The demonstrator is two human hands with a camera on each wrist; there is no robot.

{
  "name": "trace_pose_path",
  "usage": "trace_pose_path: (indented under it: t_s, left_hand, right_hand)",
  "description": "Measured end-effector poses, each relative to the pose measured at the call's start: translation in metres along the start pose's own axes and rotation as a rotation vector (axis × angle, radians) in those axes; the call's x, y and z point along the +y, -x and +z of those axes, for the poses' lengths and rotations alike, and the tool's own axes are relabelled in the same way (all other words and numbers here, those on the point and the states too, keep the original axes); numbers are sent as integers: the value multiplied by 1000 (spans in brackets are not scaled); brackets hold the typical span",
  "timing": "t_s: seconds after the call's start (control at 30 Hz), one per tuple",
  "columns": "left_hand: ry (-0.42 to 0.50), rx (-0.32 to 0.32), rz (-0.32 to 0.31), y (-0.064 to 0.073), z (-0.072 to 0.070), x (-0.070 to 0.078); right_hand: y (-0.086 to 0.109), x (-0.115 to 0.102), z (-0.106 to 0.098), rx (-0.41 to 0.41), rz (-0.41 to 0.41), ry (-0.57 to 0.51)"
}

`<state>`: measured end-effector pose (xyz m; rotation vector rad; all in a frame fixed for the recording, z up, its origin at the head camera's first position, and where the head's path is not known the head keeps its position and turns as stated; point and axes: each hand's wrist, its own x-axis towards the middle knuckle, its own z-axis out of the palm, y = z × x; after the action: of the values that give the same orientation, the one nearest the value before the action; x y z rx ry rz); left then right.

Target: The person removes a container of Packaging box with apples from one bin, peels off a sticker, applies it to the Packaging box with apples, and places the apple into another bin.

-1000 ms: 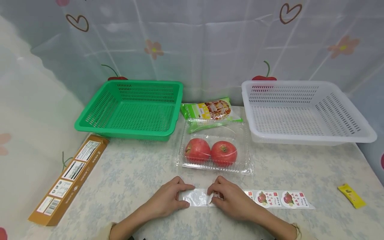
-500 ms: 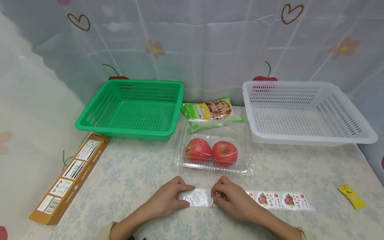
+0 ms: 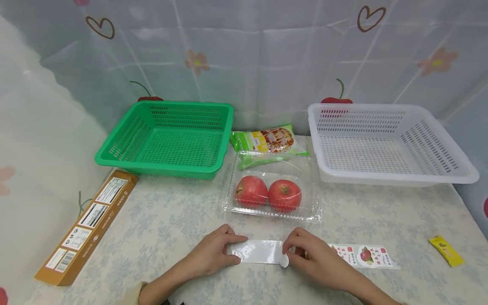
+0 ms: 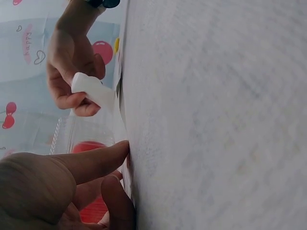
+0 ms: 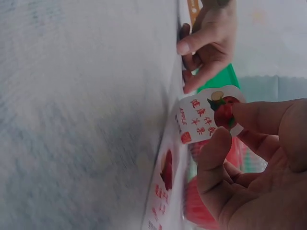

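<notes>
Left hand (image 3: 215, 253) at the left end of the backing strip (image 3: 259, 251), thumb and forefinger apart, tips pressing it to the table (image 3: 171, 220). Right hand (image 3: 310, 256) pinches an apple sticker (image 5: 199, 117) between thumb and forefinger, lifted at an angle above the strip (whether its lower edge is fully free, cannot tell). Strip lies flat in front of a clear container (image 3: 267, 214) with two red apples (image 3: 285, 195) inside; bare glossy backing shows between the hands, further printed stickers (image 3: 367, 255) right of the right hand.
</notes>
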<state>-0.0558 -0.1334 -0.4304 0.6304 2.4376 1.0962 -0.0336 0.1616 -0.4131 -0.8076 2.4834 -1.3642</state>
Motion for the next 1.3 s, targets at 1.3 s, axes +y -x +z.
trace_pose_path:
  t_s: [1.3]
  left_hand:
    - [-75, 417, 222, 2, 1, 17]
  right_hand:
    - [-76, -26, -61, 292, -15, -29]
